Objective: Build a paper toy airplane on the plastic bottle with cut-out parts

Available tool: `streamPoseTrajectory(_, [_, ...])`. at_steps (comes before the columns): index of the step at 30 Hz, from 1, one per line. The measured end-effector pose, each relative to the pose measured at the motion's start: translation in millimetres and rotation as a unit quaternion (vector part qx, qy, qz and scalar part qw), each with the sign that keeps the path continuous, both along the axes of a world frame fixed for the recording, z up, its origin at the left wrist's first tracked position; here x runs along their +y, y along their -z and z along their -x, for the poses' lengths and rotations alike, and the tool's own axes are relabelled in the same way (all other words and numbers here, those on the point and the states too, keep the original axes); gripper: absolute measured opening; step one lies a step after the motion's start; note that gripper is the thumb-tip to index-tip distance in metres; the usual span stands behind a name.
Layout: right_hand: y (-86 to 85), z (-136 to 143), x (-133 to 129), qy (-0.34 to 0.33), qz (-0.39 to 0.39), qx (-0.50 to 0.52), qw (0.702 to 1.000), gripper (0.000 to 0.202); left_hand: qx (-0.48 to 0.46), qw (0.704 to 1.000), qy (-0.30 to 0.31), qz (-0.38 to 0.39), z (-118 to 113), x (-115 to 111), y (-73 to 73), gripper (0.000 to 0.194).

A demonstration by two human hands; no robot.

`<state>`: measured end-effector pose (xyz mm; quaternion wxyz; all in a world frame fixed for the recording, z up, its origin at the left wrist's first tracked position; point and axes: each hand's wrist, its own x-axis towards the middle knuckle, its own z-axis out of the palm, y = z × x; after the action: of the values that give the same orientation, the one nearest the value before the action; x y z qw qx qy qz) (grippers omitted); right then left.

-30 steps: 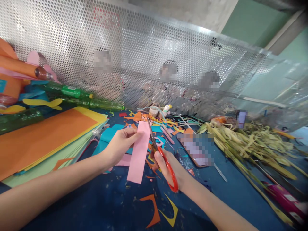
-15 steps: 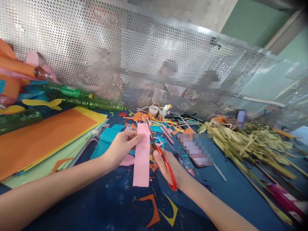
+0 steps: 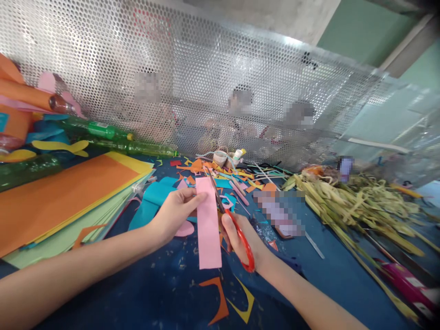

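My left hand (image 3: 177,211) pinches the upper left edge of a pink paper strip (image 3: 209,233), thumb on its front face. The strip hangs upright over the blue table (image 3: 154,284). In my right hand (image 3: 240,240) is a pair of scissors (image 3: 244,247) with red handles. Its blades point up and away, close along the strip's upper right edge; whether they touch the paper I cannot tell. Behind the strip lie blue paper (image 3: 149,204), a pink rounded piece (image 3: 184,228) and many small coloured scraps (image 3: 197,166).
Orange sheets (image 3: 85,190) lie stacked on the left, with green plastic bottles (image 3: 103,130) behind. Dried husks (image 3: 347,201) spread on the right beside a magenta item (image 3: 409,282). Orange (image 3: 220,300) and yellow cutoffs (image 3: 245,307) lie in front. A perforated metal panel (image 3: 206,68) stands behind, people beyond it.
The pink strip's lower end has swung to the right, so the strip now tilts slightly. Both hands stay almost where they were, the scissors still beside its top.
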<state>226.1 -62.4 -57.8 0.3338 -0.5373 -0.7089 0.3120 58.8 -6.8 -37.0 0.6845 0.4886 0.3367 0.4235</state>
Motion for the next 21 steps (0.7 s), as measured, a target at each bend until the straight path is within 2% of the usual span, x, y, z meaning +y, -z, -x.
streamPoseTrajectory(11, [-9.9, -0.3, 1.2, 0.016, -0.047, -0.067, 0.997, 0.048, -0.009, 1.000, 0.001, -0.018, 2.0, -0.9, -6.4, 0.013])
streamPoseTrajectory(21, [-8.7, -4.1, 3.0, 0.032, -0.053, -0.084, 0.995, 0.045, 0.024, 0.999, -0.010, -0.036, 4.7, 6.4, -2.1, 0.021])
